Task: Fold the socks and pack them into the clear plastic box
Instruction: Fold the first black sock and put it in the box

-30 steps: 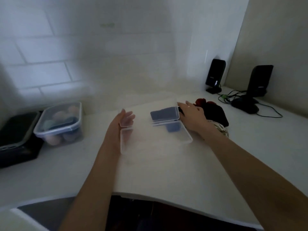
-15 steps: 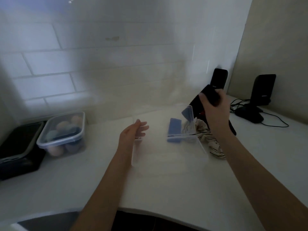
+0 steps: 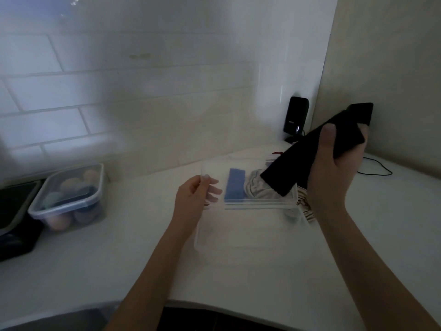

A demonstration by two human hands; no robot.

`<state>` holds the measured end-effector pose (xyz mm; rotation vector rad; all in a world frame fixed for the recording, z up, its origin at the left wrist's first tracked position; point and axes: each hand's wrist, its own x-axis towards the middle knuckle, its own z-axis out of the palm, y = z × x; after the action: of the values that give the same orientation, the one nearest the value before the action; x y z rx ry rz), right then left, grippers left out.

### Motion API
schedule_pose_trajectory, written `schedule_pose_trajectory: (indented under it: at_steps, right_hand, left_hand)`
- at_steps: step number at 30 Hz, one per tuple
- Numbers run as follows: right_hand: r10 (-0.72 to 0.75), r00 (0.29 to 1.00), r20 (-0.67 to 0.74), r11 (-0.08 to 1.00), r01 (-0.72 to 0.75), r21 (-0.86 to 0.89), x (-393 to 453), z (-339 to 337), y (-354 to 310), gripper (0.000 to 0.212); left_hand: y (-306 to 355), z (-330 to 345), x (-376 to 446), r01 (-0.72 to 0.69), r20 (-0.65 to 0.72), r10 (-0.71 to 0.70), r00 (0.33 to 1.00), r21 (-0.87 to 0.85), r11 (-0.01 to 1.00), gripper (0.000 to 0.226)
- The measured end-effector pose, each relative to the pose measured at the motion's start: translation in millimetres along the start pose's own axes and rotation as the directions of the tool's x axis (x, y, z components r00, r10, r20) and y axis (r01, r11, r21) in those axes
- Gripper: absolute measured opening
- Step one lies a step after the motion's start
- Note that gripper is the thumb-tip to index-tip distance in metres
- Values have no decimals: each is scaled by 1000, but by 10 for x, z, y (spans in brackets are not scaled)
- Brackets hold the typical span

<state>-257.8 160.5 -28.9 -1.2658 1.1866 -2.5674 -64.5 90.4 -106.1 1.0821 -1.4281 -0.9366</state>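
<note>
The right hand (image 3: 331,170) is clamped around a folded black sock (image 3: 310,158), thumb across its top face, holding it slanted in the air with the low end just above the far right part of the clear plastic box (image 3: 238,235). The left hand (image 3: 193,199) pinches the box's raised lid (image 3: 214,173) at its left edge, fingers closed on the thin plastic. A blue piece, seemingly the lid's clip (image 3: 235,185), and a striped sock (image 3: 260,189) show through the lid, between the two hands; I cannot tell whether the striped one lies inside the box or behind it on the counter (image 3: 119,271).

The sock is light, soft and limp, so I judge a grip around the middle of the fold best, to keep it from opening. The box looks light, stiff and slick, likely to slide unless steadied at a wall.

Compared with half a second ago, the right hand has swung the sock out to the right, and the lid stands more upright.
</note>
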Motion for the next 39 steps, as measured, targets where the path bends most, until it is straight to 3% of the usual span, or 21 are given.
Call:
schedule_pose_trajectory:
  at_steps: [2,4,7,9,10,11,13,15,18,20,22,24,26,28,31,34,39]
  right_hand:
    - [67,985,157,996,-58,-67,-32,80,11,19]
    - [181,910,373,978,-128,-163,-86,131,106,12]
    - [283,806,520,954,-182,-237,-121,104,227,21]
    - [311,782,540,948,-216,-233,-125,66,258,21]
    - [316,776,546,947,-221,-234,-126,53,265,18]
    - [313,773,551,947,-213,-239,-121,44,286,13]
    - [287,759,584,955,-179,-237,-116,27,294,13]
    - [274,746,607,959,-167,-227,-99,-9,288,17]
    - [261,692,673,965,-189,-180,-37,-117,266,15]
    - [307,581,754,950,-236,-205,8,-195,304,26]
    - [322,507,799,946,-149,-287,34,-227,301,39]
    - [295,517,803,956,-164,-245,16,-219,291,31]
    - [282,535,796,946,-296,-136,-22,-196,267,26]
    - [274,515,812,937,-335,-104,-64,-177,265,27]
    - [211,497,842,975,-171,-143,-123,-153,291,31]
    - [164,553,817,986,-65,-153,-151,-128,300,37]
    - [171,600,782,985,-87,-148,-153,-134,323,31]
  left_hand:
    - [30,68,-23,5,17,-5,1000,3,1000,27]
    - [43,137,-33,-42,-13,43,999,83,996,22]
    - [151,102,-81,-260,-132,317,939,330,907,43]
    - [326,87,-149,-448,-23,486,874,348,823,51]
    - [406,118,-185,-492,83,492,867,310,814,51]
    - [472,177,-214,-473,204,430,879,259,842,51]
    - [543,338,-256,-273,417,188,889,153,950,53]
    - [521,447,-249,-133,517,46,855,133,982,46]
    - [468,448,-201,-91,465,54,884,58,994,21]
    - [466,419,-175,-37,404,57,913,-56,998,12]
    - [483,400,-175,-2,374,60,925,-154,988,10]
    - [497,392,-196,22,369,60,927,-214,977,11]
    - [491,382,-217,55,394,47,918,-245,968,11]
    - [471,370,-223,102,441,26,897,-265,959,14]
    - [408,349,-207,113,464,20,886,-256,960,18]
    - [408,345,-195,115,481,14,877,-238,964,18]
    - [440,338,-195,134,513,-2,858,-221,966,27]
